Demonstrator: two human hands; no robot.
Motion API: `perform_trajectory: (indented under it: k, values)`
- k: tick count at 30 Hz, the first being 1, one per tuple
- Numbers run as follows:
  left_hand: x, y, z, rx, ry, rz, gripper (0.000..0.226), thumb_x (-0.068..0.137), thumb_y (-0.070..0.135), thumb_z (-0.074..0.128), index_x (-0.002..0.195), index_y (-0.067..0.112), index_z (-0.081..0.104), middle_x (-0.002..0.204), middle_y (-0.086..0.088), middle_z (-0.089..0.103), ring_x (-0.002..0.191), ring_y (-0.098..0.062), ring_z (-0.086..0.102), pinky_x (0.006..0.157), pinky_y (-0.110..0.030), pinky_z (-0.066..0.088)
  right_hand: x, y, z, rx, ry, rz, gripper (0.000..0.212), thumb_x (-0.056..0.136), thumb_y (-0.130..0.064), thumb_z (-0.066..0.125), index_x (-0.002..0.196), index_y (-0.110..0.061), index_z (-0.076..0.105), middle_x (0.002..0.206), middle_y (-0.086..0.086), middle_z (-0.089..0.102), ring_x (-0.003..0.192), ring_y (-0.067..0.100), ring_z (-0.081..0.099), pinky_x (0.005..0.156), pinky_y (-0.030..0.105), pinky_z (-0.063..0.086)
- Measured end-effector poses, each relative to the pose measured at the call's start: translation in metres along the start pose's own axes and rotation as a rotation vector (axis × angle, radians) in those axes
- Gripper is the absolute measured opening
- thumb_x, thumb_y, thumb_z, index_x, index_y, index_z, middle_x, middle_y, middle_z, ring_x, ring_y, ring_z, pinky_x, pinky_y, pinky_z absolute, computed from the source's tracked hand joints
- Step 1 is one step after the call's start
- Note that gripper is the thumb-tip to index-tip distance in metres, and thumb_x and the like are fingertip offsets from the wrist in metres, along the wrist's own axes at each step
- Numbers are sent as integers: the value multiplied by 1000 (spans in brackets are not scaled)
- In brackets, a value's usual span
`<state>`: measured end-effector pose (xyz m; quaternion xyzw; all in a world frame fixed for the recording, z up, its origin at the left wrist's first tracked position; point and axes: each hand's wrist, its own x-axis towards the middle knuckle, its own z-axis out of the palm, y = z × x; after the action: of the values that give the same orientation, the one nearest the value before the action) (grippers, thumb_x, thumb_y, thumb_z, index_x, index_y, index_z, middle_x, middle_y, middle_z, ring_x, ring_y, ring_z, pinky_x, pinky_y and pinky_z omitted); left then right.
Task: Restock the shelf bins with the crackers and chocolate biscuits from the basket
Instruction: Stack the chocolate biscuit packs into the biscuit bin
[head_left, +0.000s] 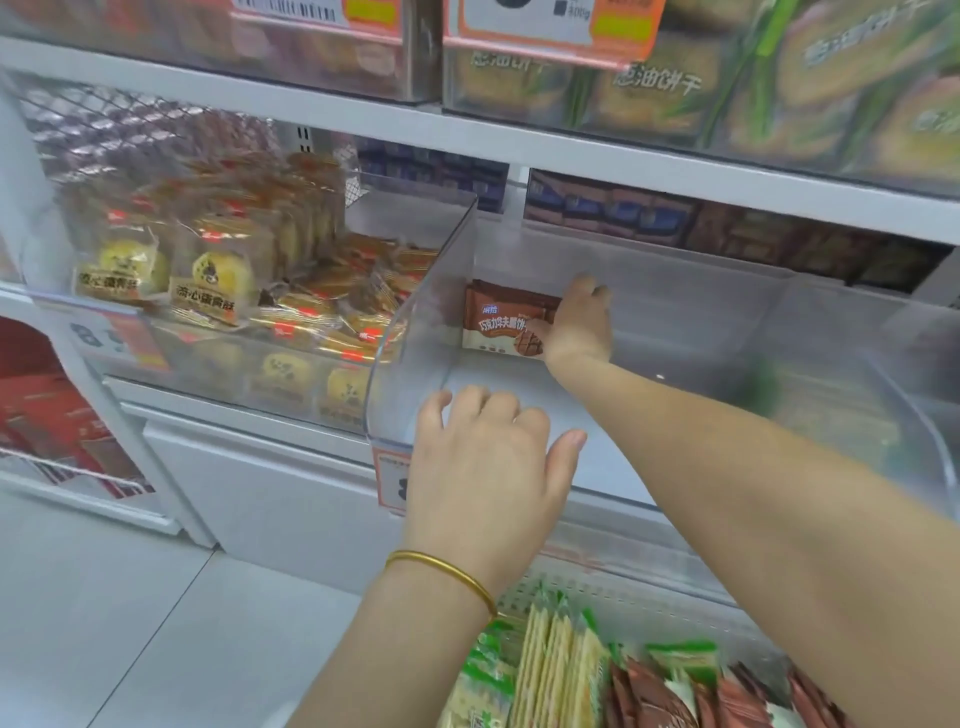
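Observation:
A clear plastic shelf bin (415, 332) fills the middle shelf. My right hand (579, 325) reaches deep into it and grips a brown chocolate biscuit pack (501, 322) standing upright at the bin's back left. My left hand (488, 467) rests on the bin's front rim, fingers curled over the edge, with a gold bangle on the wrist. At the bottom of the view stand several green-and-white cracker packs (545, 670) and brown chocolate biscuit packs (675, 696); the basket that holds them is out of sight.
To the left, a clear bin (218, 364) holds yellow egg-yolk pastry packs. The shelf above (363, 119) carries bins of scallion crackers with orange price tags. Dark boxes line the back of the middle shelf. A white perforated lower shelf (649, 603) and grey floor lie below.

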<state>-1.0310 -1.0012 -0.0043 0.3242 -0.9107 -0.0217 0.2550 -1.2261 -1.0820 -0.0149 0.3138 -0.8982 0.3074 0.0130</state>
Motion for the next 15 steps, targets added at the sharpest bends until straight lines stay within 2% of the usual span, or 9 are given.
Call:
perform_trajectory:
  k: [2,6,11,15]
  values:
    - [0,-1,1,-5,21,5,52,90,46,29,73,19,70,72,0,64,79,-27,61,81,-44,49,1,-1,0,10,8,16,64,85,-23,70,131,-4,30,132,16,39,119,35,46,86,42,44]
    - [0,-1,2,-10,38,20,52,90,45,29,72,19,70,71,0,63,78,-27,60,80,-43,49,-1,2,0,-70,10,47,73,83,-36,71,133,-8,26,132,13,41,120,33,45,70,37,38]
    - [-1,-3,2,-9,61,33,50,90,45,29,73,19,69,72,1,64,77,-26,61,80,-44,50,0,4,-6,-81,-31,64,81,80,-41,72,135,-9,22,132,13,40,120,32,46,77,39,42]
    - [-2,-1,2,-26,84,39,47,90,42,31,77,18,69,78,1,65,82,-26,61,82,-44,47,-6,2,-19,-61,-63,96,80,81,-38,73,135,-9,22,133,14,40,121,33,45,77,39,41]
